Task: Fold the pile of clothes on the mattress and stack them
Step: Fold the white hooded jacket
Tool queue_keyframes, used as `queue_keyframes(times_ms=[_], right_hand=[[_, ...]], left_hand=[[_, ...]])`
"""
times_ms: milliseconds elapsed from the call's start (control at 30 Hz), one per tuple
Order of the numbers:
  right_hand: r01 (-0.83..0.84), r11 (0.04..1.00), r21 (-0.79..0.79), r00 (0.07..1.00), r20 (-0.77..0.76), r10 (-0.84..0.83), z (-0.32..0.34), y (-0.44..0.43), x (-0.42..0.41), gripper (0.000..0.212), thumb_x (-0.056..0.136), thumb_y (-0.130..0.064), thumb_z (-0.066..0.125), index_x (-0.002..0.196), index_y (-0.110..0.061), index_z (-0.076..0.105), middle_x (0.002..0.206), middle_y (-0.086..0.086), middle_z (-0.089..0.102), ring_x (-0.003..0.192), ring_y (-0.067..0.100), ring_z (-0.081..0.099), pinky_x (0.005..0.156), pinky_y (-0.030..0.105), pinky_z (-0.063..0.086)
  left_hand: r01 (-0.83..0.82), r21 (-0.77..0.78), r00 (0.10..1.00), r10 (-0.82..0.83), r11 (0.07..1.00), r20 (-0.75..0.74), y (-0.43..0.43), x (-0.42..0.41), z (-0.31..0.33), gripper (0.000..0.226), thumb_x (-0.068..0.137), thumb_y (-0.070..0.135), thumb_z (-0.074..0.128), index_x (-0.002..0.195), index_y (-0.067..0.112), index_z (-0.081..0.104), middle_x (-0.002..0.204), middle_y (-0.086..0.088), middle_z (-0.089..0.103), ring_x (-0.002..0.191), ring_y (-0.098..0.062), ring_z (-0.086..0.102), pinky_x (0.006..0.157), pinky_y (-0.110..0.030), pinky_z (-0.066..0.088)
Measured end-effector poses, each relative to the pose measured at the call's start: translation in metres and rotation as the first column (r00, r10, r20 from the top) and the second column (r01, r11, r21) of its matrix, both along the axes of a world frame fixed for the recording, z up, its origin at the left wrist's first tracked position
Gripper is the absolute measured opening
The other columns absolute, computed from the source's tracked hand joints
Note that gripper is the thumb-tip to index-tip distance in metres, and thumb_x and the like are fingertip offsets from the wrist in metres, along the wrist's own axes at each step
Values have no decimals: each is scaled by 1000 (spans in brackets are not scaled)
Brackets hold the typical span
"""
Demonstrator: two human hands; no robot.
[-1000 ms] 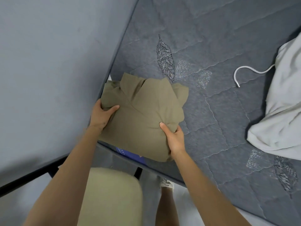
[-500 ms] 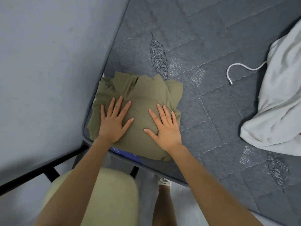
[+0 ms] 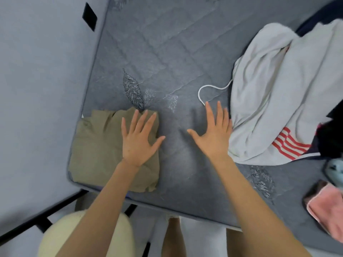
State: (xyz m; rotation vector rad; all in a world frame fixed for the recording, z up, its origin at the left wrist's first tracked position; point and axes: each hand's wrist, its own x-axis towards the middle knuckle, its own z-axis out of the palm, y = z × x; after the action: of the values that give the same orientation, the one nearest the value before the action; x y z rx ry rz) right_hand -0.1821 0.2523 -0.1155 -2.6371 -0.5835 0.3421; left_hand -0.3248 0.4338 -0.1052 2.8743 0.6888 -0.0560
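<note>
soft even cool indoor light, faint smeared shadow on the mattress [image 3: 167,52] just left of the right hand [image 3: 211,134], slight blur throughout, wide-angle bending toward the edges

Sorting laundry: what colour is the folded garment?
The folded garment is plain olive-khaki, seen best in the head view.

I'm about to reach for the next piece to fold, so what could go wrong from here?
1. The folded olive shirt sits right at the corner of the mattress; a nudge from the left hand could slide it off the edge.
2. The white cable curls beside the right hand and disappears at the edge of the white garment; pulling that garment may drag the cable along.
</note>
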Motion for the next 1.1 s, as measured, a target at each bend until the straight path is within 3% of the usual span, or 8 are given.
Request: queue_keyframes(times_ms=[133,267,500,633,733,900,1000,1100], right_hand=[[2,1000,-27,1000,-12,-2,24,-59,52,92,80,-59,64,154,-31,16,163,4,7,149,31,1,119,53,6],[65,998,-19,996,62,-64,45,-120,94,89,75,-65,52,151,-27,29,159,10,21,147,36,13,115,56,14],[66,998,-10,997,34,-66,63,-207,142,90,76,-58,65,151,-26,28,160,9,18,148,36,10,116,56,10],[113,993,28,993,42,-114,62,-242,162,91,74,-59,63,151,-22,31,158,14,22,147,37,15,116,53,15],[166,986,15,985,-54,-165,49,-261,171,98,75,-55,73,153,-22,24,159,17,16,147,36,12,119,52,13],[194,963,-186,892,-375,-252,18,-278,167,114,75,-66,67,153,-31,-9,161,15,6,149,32,3,119,44,3],[259,958,-126,837,-465,-288,2,-278,153,117,75,-53,75,154,-24,-6,154,17,27,144,34,19,116,47,21],[346,922,-174,790,-476,-386,-13,-273,136,101,81,-43,73,154,-19,8,145,20,35,137,35,27,112,45,22]], left_hand=[[7,-62,1000,-8,998,-14,-60,62,9,75,85,67,41,147,26,37,152,-5,38,145,-29,25,115,-60,11],[49,-84,999,-50,995,-1,-118,121,21,76,86,68,38,150,28,30,155,-5,34,146,-27,23,116,-60,7],[49,-130,998,-44,990,39,-203,195,34,78,84,70,37,150,29,28,156,-4,30,147,-26,20,116,-51,-5],[-12,-167,999,18,986,31,-237,215,34,81,83,71,34,152,31,23,158,-4,27,142,-25,31,116,-52,-1],[-66,-240,993,40,969,-113,-253,220,18,86,83,74,37,153,35,5,161,-1,13,145,-23,25,117,-51,-4],[-104,-318,950,0,942,-311,-267,219,-15,93,86,64,51,151,36,-10,162,-2,0,149,-22,8,118,-53,2],[-89,-321,948,-18,943,-316,-275,217,-27,98,85,60,56,151,36,-13,162,-4,-7,149,-24,4,118,-54,7],[-86,-368,961,-22,926,-277,-284,211,-40,99,85,53,61,151,34,-9,161,-4,-8,148,-29,5,118,-52,14]])
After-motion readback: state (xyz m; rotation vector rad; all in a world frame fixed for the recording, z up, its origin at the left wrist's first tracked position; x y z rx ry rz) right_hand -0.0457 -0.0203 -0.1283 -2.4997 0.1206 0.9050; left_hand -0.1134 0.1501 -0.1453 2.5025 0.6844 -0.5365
